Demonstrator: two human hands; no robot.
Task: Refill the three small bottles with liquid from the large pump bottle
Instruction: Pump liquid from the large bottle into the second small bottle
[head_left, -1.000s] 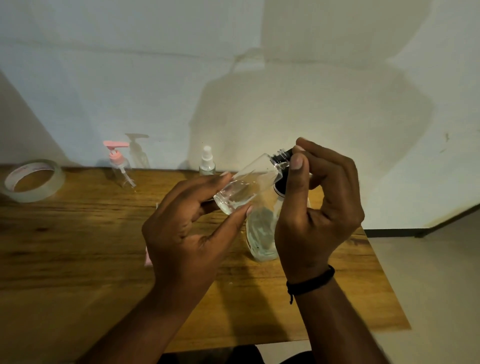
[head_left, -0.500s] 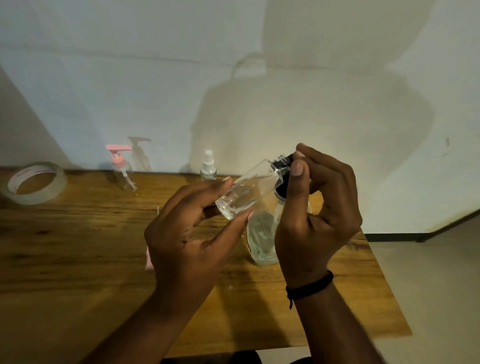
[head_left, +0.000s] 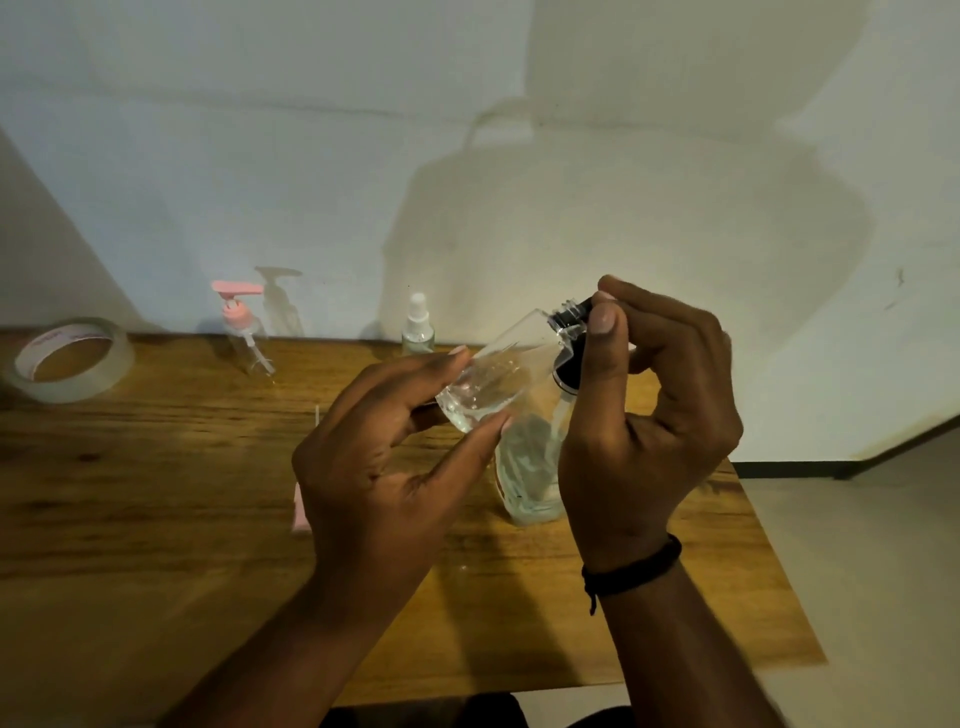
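- Room: a pale plastered wall (head_left: 623, 182) behind the table, carrying a broad soft shadow of my head and shoulders; a dark skirting strip (head_left: 795, 469) at its foot on the right; light floor (head_left: 857, 571) beyond the table's right edge.
- Surface: a wooden table (head_left: 130, 493), warm brown with strong grain, its far edge against the wall; the right end cut off at an angle in my view.
- Roll of clear tape (head_left: 67, 361): lying flat at the far left of the table, near the wall.
- Small bottle with pink pump (head_left: 244, 332): clear body, standing at the back of the table, its shadow on the wall just behind it.
- Small spray bottle (head_left: 417, 327): white nozzle, clear body, upright at the back, right of the pink-pump one and well apart from it.
- Small clear bottle (head_left: 498, 379): held above the table in front of me, tilted with its threaded neck up and to the right; a little clear liquid pooled at its lower end.
- My left hand (head_left: 395, 457): grasping the lower end of that tilted bottle between thumb and fingertips.
- My right hand (head_left: 649, 415): fingers curled, thumb and forefinger pinching a black piece (head_left: 582, 307) at the bottle's neck; a dark cord bracelet (head_left: 631, 566) on the wrist.
- Large bottle (head_left: 530, 467): clear, standing on the table directly below and behind my hands, partly hidden by the right hand; a black collar (head_left: 566, 371) shows at its top.
- Pink object (head_left: 300, 509): a sliver showing on the table at the left edge of my left hand; I cannot tell what it is.
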